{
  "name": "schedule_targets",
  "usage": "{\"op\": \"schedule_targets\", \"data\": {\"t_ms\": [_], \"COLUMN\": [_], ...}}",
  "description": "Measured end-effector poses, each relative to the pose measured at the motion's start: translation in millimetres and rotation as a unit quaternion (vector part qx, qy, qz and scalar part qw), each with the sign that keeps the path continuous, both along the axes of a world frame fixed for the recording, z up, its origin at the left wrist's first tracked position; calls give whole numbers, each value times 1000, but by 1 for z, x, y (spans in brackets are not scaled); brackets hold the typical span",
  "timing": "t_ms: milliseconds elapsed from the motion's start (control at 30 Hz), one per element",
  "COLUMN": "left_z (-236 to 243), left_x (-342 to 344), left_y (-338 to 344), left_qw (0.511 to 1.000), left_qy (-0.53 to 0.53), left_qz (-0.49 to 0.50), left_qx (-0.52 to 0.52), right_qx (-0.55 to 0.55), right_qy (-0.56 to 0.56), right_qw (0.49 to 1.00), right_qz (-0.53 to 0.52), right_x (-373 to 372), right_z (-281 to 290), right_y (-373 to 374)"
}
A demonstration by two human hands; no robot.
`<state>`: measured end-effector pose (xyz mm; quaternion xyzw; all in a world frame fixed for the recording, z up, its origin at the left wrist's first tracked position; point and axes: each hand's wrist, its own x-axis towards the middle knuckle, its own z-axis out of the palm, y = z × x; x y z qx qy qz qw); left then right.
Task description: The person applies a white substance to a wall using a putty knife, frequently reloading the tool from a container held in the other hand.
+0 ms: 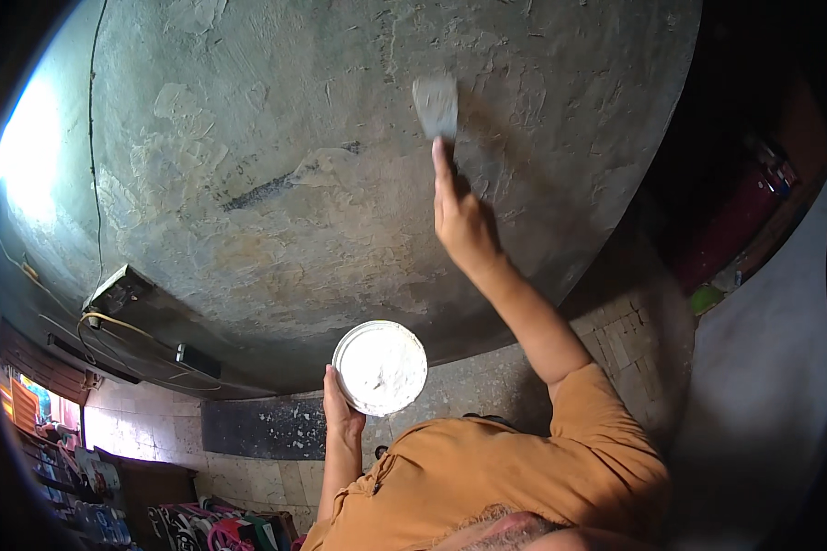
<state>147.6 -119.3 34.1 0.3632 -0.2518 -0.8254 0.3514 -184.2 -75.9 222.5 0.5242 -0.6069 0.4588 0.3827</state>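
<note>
My right hand (467,225) is closed round the handle of a putty knife (436,103), its index finger stretched along toward the blade. The blade, coated with pale filler, lies against or just off the rough grey wall (340,220); I cannot tell which. Lower down, my left hand (341,411) grips the side of a round tub (380,368) filled with white paste. The tub is held in front of my body with its open top in view. Its underside and most of my left fingers are hidden.
An electrical box with wires (121,292) sits on the wall at left, near a small socket (198,360). A dark board (265,426) lies on the tiled floor. Piled goods (220,528) fill the lower left. A dark red object (730,216) stands beyond the wall's right edge.
</note>
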Motion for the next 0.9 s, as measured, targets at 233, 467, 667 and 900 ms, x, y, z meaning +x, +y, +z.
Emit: {"op": "schedule_targets", "data": {"t_ms": [233, 467, 667, 900], "left_z": [-7, -2, 3, 11], "left_x": [18, 4, -1, 7], "left_y": [-10, -5, -1, -4], "left_qw": [1000, 1000, 1000, 999], "left_qy": [8, -2, 5, -34], "left_qz": [12, 4, 0, 14], "left_qx": [-4, 3, 1, -10], "right_qx": [4, -7, 58, 29], "right_qy": [-28, -14, -31, -15], "right_qw": [1000, 998, 998, 998], "right_qz": [-6, -64, -18, -60], "right_x": [4, -40, -10, -30], "right_z": [-47, 21, -84, 2], "right_y": [23, 13, 18, 4]}}
